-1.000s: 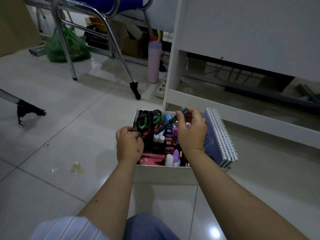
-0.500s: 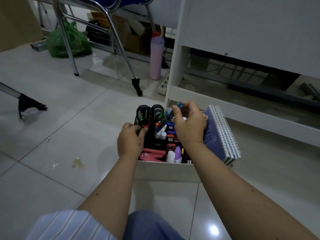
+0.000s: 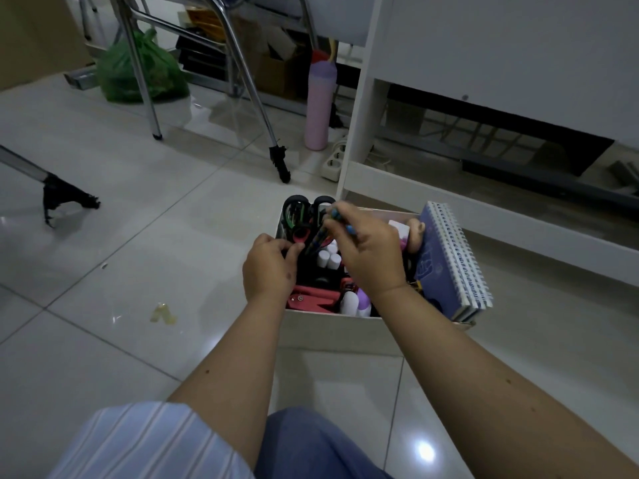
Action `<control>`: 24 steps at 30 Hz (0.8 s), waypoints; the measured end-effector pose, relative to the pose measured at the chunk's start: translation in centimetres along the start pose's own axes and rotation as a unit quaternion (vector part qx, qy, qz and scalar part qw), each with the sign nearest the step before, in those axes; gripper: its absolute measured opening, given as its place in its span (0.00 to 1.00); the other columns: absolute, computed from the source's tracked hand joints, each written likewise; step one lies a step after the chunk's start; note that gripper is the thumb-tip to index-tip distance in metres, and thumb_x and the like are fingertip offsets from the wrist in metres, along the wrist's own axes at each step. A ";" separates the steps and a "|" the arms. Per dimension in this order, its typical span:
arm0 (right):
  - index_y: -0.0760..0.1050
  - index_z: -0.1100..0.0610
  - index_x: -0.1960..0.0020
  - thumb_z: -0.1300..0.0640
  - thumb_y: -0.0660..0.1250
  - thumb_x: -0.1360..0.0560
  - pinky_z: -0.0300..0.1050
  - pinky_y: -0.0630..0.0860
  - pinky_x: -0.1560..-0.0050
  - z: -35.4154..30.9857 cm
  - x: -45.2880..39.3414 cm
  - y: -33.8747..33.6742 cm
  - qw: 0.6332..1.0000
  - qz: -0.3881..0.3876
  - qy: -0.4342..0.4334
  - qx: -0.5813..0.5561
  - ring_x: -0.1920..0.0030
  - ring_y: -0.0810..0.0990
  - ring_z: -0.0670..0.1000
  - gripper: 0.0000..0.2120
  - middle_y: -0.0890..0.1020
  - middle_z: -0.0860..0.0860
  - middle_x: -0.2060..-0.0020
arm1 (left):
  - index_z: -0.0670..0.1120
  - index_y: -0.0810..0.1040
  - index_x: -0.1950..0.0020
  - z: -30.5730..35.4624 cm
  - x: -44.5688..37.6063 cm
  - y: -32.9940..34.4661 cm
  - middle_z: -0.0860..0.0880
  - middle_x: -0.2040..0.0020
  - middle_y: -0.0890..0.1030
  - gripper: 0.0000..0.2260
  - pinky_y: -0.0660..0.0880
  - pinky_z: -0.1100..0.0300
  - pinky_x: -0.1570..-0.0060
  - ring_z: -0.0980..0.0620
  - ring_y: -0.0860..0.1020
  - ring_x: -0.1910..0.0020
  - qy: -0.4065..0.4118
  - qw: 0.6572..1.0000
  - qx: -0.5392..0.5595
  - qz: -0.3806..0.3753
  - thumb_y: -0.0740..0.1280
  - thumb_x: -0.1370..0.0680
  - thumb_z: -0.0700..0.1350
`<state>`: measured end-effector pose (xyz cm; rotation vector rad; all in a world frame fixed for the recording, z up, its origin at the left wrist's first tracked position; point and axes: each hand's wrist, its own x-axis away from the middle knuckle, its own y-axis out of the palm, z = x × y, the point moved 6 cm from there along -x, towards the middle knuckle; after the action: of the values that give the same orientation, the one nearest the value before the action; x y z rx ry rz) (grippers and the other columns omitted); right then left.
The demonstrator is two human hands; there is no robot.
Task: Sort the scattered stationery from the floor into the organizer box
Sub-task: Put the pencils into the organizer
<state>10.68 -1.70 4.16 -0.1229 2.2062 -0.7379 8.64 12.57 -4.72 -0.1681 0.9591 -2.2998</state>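
Pens [image 3: 316, 242] now tilted leftward, pinched by right hand [image 3: 371, 252]; left hand [image 3: 269, 267] fingers grip box divider.

Glossy pale tiled floor [image 3: 103, 340]. On it: white organizer box [image 3: 340, 335] beneath both hands; yellowish scrap [image 3: 162, 313] left of the left forearm; beyond the hands, pink bottle [image 3: 320, 105], power strip [image 3: 333, 160], green plastic bag [image 3: 138, 70], chair legs [image 3: 254, 105].

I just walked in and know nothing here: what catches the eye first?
Two hands over a white organizer box crammed with stationery: the right hand pinches pens, the left hand grips something inside. Blue spiral notebooks stand at the box's right end; scissors stick up at the back-left.
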 end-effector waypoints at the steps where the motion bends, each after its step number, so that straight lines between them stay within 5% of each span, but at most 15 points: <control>1: 0.77 0.65 0.55 0.63 0.65 0.26 0.38 0.69 0.63 -0.2 0.1 0.7 0.999 -0.010 -0.029 0.023 0.64 0.74 0.49 0.05 0.81 0.55 0.67 | 0.42 0.82 0.50 0.0 0.0 0.0 0.44 0.50 0.76 0.14 0.62 0.60 0.60 0.48 0.72 0.58 0.001 1.000 -0.004 -0.003 0.65 0.22 0.51; 6: 0.78 0.64 0.57 0.59 0.61 0.26 0.38 0.68 0.60 0.6 1.5 3.0 0.991 -0.069 -0.096 0.067 0.68 0.78 0.54 0.10 0.80 0.55 0.68 | 0.42 0.82 0.50 0.1 0.1 -0.1 0.44 0.49 0.76 0.14 0.63 0.60 0.60 0.44 0.76 0.54 0.008 1.000 -0.013 -0.013 0.64 0.22 0.51; 10: 0.80 0.65 0.53 0.59 0.65 0.27 0.38 0.72 0.55 1.8 0.5 3.3 0.997 -0.068 -0.025 0.021 0.58 0.78 0.53 0.10 0.81 0.58 0.60 | 0.43 0.82 0.50 0.1 0.1 -0.1 0.45 0.49 0.76 0.13 0.62 0.61 0.61 0.49 0.72 0.58 0.008 1.000 -0.014 -0.013 0.65 0.22 0.51; 15: 0.79 0.64 0.47 0.62 0.67 0.26 0.53 0.77 0.51 2.9 -1.0 2.1 0.996 -0.050 0.074 -0.028 0.55 0.80 0.58 0.09 0.83 0.60 0.57 | 0.43 0.82 0.47 0.0 0.0 0.2 0.45 0.49 0.74 0.12 0.62 0.61 0.61 0.52 0.69 0.60 0.014 1.000 -0.005 -0.018 0.64 0.22 0.49; 18: 0.79 0.63 0.44 0.61 0.68 0.25 0.38 0.77 0.48 3.3 -1.1 0.0 0.991 0.011 0.116 -0.060 0.54 0.80 0.50 0.11 0.83 0.54 0.55 | 0.42 0.82 0.47 -0.1 0.0 0.2 0.45 0.48 0.74 0.12 0.63 0.62 0.61 0.52 0.69 0.60 0.012 1.000 0.008 -0.019 0.64 0.22 0.48; 20: 0.79 0.63 0.46 0.60 0.67 0.25 0.42 0.79 0.48 3.2 -1.2 -1.1 0.990 0.038 0.111 -0.080 0.55 0.80 0.49 0.11 0.81 0.50 0.57 | 0.41 0.81 0.46 -0.1 0.1 0.3 0.45 0.48 0.74 0.12 0.63 0.61 0.60 0.52 0.69 0.60 0.011 1.000 0.010 -0.017 0.63 0.21 0.48; 22: 0.79 0.64 0.49 0.60 0.66 0.26 0.45 0.80 0.49 2.3 -1.3 -1.9 0.993 0.055 0.060 -0.084 0.57 0.81 0.50 0.09 0.81 0.52 0.59 | 0.41 0.81 0.46 -0.1 0.0 0.3 0.45 0.47 0.74 0.13 0.64 0.61 0.60 0.52 0.69 0.59 0.013 1.000 0.008 -0.018 0.62 0.21 0.48; 24: 0.79 0.67 0.53 0.62 0.67 0.26 0.29 0.71 0.51 0.6 -1.3 -2.0 0.997 0.060 -0.034 -0.017 0.60 0.77 0.47 0.07 0.82 0.56 0.63 | 0.41 0.81 0.47 0.0 0.0 0.3 0.44 0.47 0.73 0.14 0.64 0.60 0.60 0.50 0.70 0.59 0.012 1.000 0.005 -0.025 0.62 0.20 0.49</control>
<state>11.70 -3.28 5.75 -0.0313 2.1415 -0.6212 8.83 12.38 -4.92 -0.1625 0.9643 -2.3568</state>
